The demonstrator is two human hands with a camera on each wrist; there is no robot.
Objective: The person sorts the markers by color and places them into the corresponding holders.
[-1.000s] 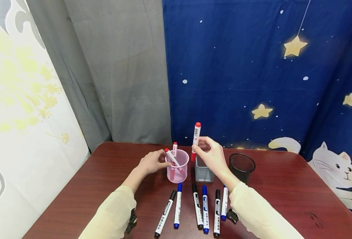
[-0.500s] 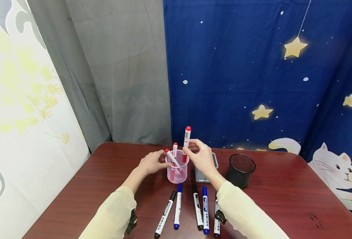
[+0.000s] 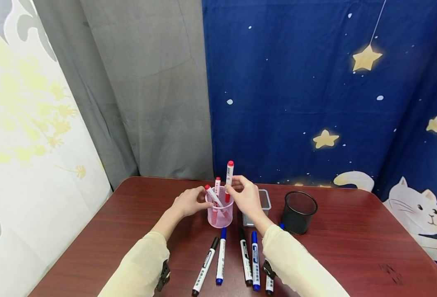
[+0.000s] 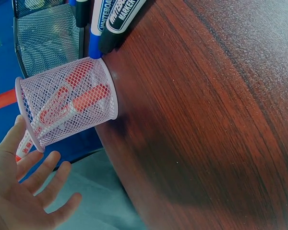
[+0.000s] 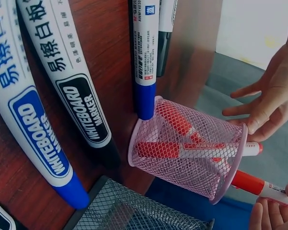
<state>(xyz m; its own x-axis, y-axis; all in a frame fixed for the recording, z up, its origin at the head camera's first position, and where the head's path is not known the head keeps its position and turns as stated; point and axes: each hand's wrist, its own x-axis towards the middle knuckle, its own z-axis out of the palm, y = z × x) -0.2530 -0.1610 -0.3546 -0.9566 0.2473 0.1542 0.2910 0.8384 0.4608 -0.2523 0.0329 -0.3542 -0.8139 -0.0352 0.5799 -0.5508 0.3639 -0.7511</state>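
A pink mesh pen cup (image 3: 221, 222) stands near the middle of the table. My left hand (image 3: 188, 201) holds its rim, thumb at the front and forefinger at the far side, other fingers spread in the left wrist view. Two red whiteboard markers (image 3: 217, 182) lean inside the cup. Between thumb and fingers, my right hand (image 3: 247, 198) pinches a third red marker (image 3: 230, 172) upright over the cup's mouth. Its lower red end (image 5: 247, 181) is right at the rim in the right wrist view.
A grey mesh holder (image 3: 249, 221) stands right of the pink cup, with a black mesh cup (image 3: 296, 222) beyond it. In front lie several black and blue whiteboard markers (image 3: 221, 258), some partly hidden by my right sleeve (image 3: 296, 260). Curtains hang behind the table (image 3: 136, 206).
My right hand has carried the red marker leftward from above the grey holder and lowered it into the pink cup's mouth. My left hand has stayed at the rim.
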